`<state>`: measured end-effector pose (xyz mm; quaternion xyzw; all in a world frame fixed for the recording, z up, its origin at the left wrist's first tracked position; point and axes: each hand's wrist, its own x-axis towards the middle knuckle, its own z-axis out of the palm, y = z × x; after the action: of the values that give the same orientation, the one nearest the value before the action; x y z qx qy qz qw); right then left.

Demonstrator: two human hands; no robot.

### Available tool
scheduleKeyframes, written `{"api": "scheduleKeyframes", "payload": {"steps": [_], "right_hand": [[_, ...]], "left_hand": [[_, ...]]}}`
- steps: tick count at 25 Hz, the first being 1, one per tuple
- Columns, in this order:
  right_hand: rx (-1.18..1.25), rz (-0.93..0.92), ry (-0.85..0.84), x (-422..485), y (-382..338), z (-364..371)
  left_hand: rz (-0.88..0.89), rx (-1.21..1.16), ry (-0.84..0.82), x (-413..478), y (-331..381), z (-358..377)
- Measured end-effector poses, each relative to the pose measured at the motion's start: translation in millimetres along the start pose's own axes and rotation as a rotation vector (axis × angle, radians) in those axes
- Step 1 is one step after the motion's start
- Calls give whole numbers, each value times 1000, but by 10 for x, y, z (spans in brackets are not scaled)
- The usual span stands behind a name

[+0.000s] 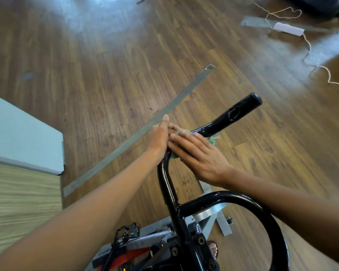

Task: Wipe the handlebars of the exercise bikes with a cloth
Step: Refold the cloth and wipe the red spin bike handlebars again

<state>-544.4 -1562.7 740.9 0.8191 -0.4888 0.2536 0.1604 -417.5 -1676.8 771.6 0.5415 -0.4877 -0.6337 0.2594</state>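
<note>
A glossy black handlebar (pixel 235 114) of an exercise bike rises from the stem at the bottom centre and bends to the upper right. A green cloth (pixel 211 142) lies over the bend of the bar, mostly hidden. My right hand (pixel 200 155) lies flat on the cloth with straight fingers, pressing it onto the bar. My left hand (pixel 159 137) holds the bar just left of the cloth, its fingers wrapped round the far side and its thumb pointing up.
The bar's other black loop (pixel 262 212) curves at the lower right. Bike frame and pedal (pixel 129 231) sit below. A grey tape strip (pixel 145 130) crosses the wooden floor. A white adapter with cord (pixel 288 29) lies top right. A grey wall corner (pixel 24 133) stands left.
</note>
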Motion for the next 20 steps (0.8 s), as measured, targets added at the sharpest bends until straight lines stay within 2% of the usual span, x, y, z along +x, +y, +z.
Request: {"api": "scheduleKeyframes", "payload": {"steps": [3, 7, 11, 14, 16, 20], "right_hand": [[-17, -206, -91, 4, 78, 34], [89, -121, -85, 2, -39, 120], [287, -131, -77, 117, 36, -55], [249, -35, -170, 223, 124, -323], [262, 172, -155, 276, 72, -536], [655, 1030, 4, 403, -309, -939]], "left_hand": [[-96, -32, -89, 45, -10, -34], [-150, -4, -163, 72, 28, -31], [-169, -13, -112, 69, 33, 5], [-123, -20, -50, 37, 29, 5], [-75, -6, 16, -38, 75, 35], [63, 174, -53, -105, 126, 47]]}}
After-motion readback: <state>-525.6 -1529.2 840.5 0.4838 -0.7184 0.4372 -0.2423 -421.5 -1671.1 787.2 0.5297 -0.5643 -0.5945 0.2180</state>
